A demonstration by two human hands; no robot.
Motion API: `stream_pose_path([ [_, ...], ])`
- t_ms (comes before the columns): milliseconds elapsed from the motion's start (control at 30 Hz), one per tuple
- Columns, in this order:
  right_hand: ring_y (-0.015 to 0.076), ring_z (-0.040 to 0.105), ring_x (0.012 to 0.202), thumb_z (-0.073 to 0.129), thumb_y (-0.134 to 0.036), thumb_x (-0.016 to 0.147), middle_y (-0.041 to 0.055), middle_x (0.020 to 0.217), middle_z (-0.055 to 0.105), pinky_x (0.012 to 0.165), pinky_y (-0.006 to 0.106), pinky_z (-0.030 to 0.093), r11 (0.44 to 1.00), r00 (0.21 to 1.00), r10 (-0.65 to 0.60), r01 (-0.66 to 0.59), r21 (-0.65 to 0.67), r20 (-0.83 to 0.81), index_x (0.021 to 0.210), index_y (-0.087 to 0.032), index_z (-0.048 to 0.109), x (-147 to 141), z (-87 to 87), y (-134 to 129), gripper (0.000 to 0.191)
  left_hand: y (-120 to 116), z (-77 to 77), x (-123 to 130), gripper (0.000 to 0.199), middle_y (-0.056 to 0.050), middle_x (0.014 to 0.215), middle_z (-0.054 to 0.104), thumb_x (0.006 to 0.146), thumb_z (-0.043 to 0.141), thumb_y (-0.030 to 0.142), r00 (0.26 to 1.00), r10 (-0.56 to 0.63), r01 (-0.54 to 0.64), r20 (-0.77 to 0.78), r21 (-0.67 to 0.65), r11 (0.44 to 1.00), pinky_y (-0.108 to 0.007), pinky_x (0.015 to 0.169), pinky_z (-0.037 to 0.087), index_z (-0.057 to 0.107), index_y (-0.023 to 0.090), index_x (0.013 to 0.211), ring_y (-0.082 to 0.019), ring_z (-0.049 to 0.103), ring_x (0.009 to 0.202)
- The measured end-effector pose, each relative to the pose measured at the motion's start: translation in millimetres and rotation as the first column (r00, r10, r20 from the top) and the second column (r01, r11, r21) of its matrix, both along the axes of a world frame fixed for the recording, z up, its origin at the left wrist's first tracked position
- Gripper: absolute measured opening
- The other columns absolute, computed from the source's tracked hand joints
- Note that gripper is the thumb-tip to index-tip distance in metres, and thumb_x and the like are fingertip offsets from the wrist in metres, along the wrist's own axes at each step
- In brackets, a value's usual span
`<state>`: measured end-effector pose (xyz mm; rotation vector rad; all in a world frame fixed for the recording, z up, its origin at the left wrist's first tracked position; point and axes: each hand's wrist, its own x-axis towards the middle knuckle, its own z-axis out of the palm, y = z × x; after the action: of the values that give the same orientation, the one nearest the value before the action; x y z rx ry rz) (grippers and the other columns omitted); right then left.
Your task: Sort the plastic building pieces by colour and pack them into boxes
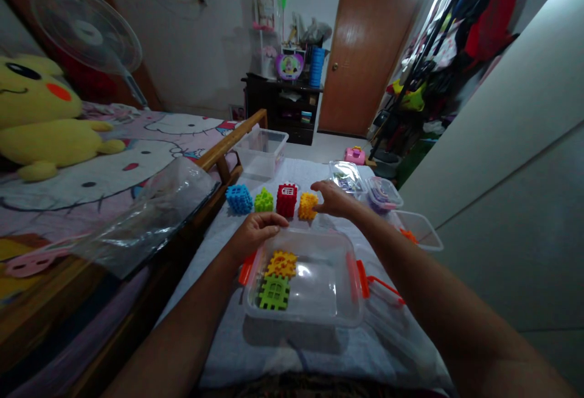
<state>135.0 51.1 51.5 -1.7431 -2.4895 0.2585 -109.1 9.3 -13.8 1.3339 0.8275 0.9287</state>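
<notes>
A clear plastic box (319,310) with orange latches sits in front of me, holding a yellow block piece (281,264) and a green block piece (274,293) at its left side. My left hand (260,233) rests over the box's far left rim, fingers apart. Behind the box stand a blue stack (239,199), a light green stack (264,201), a red stack (287,200) and a yellow stack (307,206). At the right side of the yellow stack is my right hand (335,199), thumb and fingers spread beside it.
An open clear bin (262,151) stands at the back left. Small clear containers (384,193) and a tray (426,230) with orange pieces line the right. A wooden bed rail (214,164) and plastic bag (150,215) lie left.
</notes>
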Motion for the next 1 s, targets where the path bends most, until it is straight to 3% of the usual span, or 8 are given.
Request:
stream_pose_path([
  [100,0.0312,0.049,0.128,0.080,-0.030,0.069,0.0209,0.138,0.054,0.104,0.040,0.038,0.999,0.996,0.017,-0.020,0.030,0.089,0.140,-0.008,0.043,-5,-29.1,18,0.083,0,-1.4,-1,0.021,-0.003,0.079,0.073,0.063,0.073,0.026,1.000,-0.015,0.015,0.009,-0.008,1.000,-0.024,0.067,0.043,0.076,0.015,0.081,-0.015,0.060,0.070],
  [200,0.0340,0.049,0.128,0.083,-0.037,0.066,0.0196,0.135,0.057,0.100,0.042,0.040,1.000,0.991,0.019,-0.020,0.005,0.135,0.141,-0.011,0.039,-9,-40.6,23,0.091,0,-1.6,-1,0.021,-0.002,0.079,0.073,0.064,0.072,0.026,1.000,-0.025,0.025,0.016,-0.013,1.000,-0.024,0.066,0.043,0.076,0.016,0.082,-0.014,0.059,0.069],
  [433,0.0328,0.057,0.118,0.075,-0.030,0.074,0.0176,0.122,0.066,0.092,0.039,0.042,1.000,0.987,-0.012,0.008,0.026,0.158,0.140,-0.015,0.037,-14,-38.0,20,0.077,-2,3.3,0,0.019,-0.003,0.078,0.072,0.064,0.071,0.026,1.000,-0.019,0.019,-0.004,0.022,1.000,-0.026,0.067,0.044,0.075,0.015,0.080,-0.015,0.060,0.070],
  [667,0.0311,0.059,0.116,0.075,-0.027,0.072,0.0172,0.122,0.065,0.093,0.037,0.043,1.000,0.991,-0.017,0.015,0.012,0.134,0.140,-0.014,0.037,-14,-36.4,17,0.080,-1,3.3,-1,0.020,-0.003,0.080,0.073,0.064,0.072,0.027,1.000,-0.021,0.021,-0.002,0.020,1.000,-0.026,0.069,0.045,0.075,0.015,0.081,-0.016,0.060,0.072],
  [800,0.0291,0.059,0.115,0.074,-0.023,0.072,0.0182,0.123,0.064,0.094,0.037,0.043,0.999,0.999,-0.030,0.029,0.032,0.027,0.142,-0.012,0.035,-9,-21.4,13,0.081,-1,3.1,0,0.020,-0.004,0.080,0.073,0.064,0.072,0.027,1.000,-0.017,0.017,-0.005,0.032,0.999,-0.026,0.070,0.045,0.075,0.015,0.080,-0.016,0.061,0.073],
  [900,0.0255,0.062,0.107,0.074,-0.022,0.072,0.0174,0.122,0.065,0.090,0.034,0.045,0.998,0.992,-0.020,0.026,0.048,-0.128,0.140,-0.012,0.038,-2,7.9,-4,0.078,-1,2.6,0,0.022,-0.004,0.081,0.073,0.065,0.072,0.028,1.000,-0.017,0.017,-0.006,0.027,0.999,-0.027,0.070,0.045,0.076,0.015,0.081,-0.017,0.061,0.074],
  [1000,0.0235,0.063,0.099,0.073,-0.027,0.073,0.0131,0.114,0.067,0.086,0.033,0.046,0.998,0.980,0.055,-0.051,0.028,-0.193,0.131,-0.014,0.050,0,43.9,-38,0.064,-1,1.6,0,0.022,-0.004,0.079,0.072,0.064,0.072,0.029,1.000,-0.026,0.026,-0.008,0.016,1.000,-0.027,0.069,0.044,0.076,0.015,0.082,-0.016,0.060,0.072],
])
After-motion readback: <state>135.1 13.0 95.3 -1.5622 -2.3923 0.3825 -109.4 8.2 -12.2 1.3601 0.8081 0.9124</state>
